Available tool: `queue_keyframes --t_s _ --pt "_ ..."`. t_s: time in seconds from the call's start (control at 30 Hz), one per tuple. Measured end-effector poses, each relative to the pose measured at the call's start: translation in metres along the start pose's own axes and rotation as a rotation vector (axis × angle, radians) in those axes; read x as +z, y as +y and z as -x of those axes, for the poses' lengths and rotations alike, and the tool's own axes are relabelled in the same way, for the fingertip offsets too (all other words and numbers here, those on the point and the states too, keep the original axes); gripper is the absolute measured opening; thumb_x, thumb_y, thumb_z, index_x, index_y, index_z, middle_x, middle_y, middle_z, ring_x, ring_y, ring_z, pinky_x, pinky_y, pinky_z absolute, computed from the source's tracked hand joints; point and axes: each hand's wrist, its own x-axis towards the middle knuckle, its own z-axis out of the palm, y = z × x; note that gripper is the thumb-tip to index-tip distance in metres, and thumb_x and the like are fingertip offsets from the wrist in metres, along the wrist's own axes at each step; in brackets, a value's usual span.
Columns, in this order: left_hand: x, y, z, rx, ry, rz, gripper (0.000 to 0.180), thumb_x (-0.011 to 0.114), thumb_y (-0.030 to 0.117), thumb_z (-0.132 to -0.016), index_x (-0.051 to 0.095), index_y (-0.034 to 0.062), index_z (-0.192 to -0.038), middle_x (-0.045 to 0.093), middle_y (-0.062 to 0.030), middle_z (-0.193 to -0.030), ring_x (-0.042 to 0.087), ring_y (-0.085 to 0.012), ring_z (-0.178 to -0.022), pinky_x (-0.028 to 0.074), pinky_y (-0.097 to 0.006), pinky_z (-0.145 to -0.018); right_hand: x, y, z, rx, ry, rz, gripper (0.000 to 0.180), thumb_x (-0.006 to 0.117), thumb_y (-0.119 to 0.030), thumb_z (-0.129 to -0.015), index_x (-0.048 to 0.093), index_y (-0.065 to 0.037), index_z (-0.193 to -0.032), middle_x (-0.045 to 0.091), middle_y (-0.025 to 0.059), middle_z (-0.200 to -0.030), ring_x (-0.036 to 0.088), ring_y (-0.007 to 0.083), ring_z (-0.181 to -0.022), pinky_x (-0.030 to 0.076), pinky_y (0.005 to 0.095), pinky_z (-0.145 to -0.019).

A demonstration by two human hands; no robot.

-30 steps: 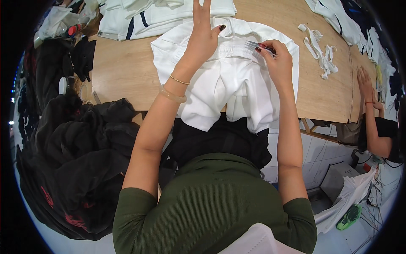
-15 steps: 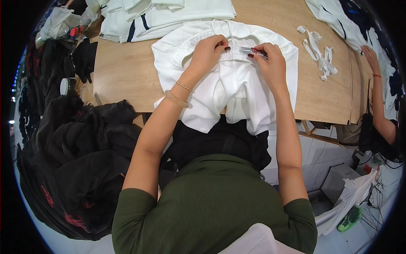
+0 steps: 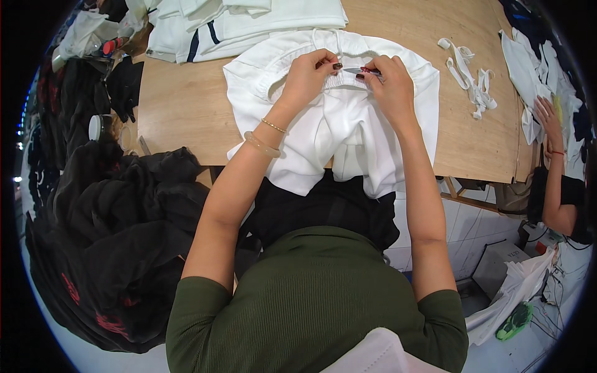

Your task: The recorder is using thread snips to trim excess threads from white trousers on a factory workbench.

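Note:
White elastic-waist bottoms point(image 3: 348, 130) lie spread on the table in front of me, with the waistband at the far side and the lower part hanging over the near edge. My left hand point(image 3: 308, 78) pinches the waistband near its middle. Between the closed fingers of my right hand point(image 3: 393, 87) is a small pair of thread snips point(image 3: 354, 70). Their metal blades point left, close to my left fingertips at the inner waistband. A white cord point(image 3: 339, 40) shows at the far edge of the waistband.
Folded white garments point(image 3: 249, 28) are stacked at the far left of the wooden table point(image 3: 180, 105). White strips point(image 3: 463, 65) lie to the right. Dark garments point(image 3: 118, 211) heap up at my left. A co-worker's hand point(image 3: 548, 118) rests on white clothing at the far right.
My right hand has moved left with the snips, bringing the blades nearer my left fingers. On the right, the co-worker's hand and the white garment there have shifted.

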Motion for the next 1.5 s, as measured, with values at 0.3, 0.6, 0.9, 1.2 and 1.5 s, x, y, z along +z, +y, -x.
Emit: queue_keyframes --t_s 0.3,0.6,0.9,1.2,1.5 --pt "0.003 0.004 0.013 0.066 0.304 0.249 0.012 0.054 0.004 -0.089 0.062 -0.003 -0.086 0.064 -0.0051 -0.071 0.059 -0.0095 -0.066 0.044 -0.022 -0.061 0.007 0.021 0.009 0.307 0.097 -0.43 0.011 0.066 -0.009 -0.081 0.063 -0.001 -0.088 0.062 0.0073 -0.079 0.056 0.0157 -0.076 0.045 0.0277 -0.069" --pt "0.031 0.003 0.061 -0.553 0.017 1.176 0.026 0.048 0.008 -0.094 0.047 -0.0051 -0.117 0.055 -0.0176 -0.122 0.056 -0.025 -0.115 0.05 -0.031 -0.093 0.008 0.03 0.011 0.401 0.164 -0.855 0.014 0.062 -0.014 -0.09 0.059 -0.002 -0.095 0.057 -0.0024 -0.081 0.049 0.0051 -0.076 0.04 0.019 -0.07" --pt "0.049 0.011 0.055 -0.442 0.199 1.288 0.011 0.051 0.013 -0.094 0.054 0.006 -0.101 0.061 -0.0068 -0.107 0.058 -0.0161 -0.106 0.049 -0.028 -0.087 0.0 -0.005 0.028 0.342 0.013 -0.786 0.024 0.062 0.005 -0.081 0.064 -0.003 -0.104 0.064 0.0009 -0.088 0.056 0.0069 -0.079 0.047 0.0214 -0.073" --pt "0.046 0.032 0.085 -0.291 0.169 1.259 0.015 0.051 0.017 -0.094 0.051 0.0103 -0.107 0.061 -0.0044 -0.108 0.058 -0.0166 -0.105 0.047 -0.03 -0.088 -0.006 -0.034 0.037 0.24 -0.001 -0.912 0.015 0.058 0.007 -0.082 0.068 -0.002 -0.089 0.065 0.0008 -0.081 0.056 0.0071 -0.076 0.046 0.0224 -0.07" --pt "0.04 0.052 0.093 -0.235 0.141 1.224 0.008 0.053 0.012 -0.093 0.049 0.0077 -0.099 0.062 -0.0076 -0.106 0.06 -0.0175 -0.106 0.049 -0.028 -0.082 -0.025 -0.053 0.041 0.178 0.128 -0.735 0.01 0.064 0.004 -0.08 0.066 -0.002 -0.088 0.061 -0.001 -0.08 0.054 0.0059 -0.072 0.045 0.0211 -0.068"
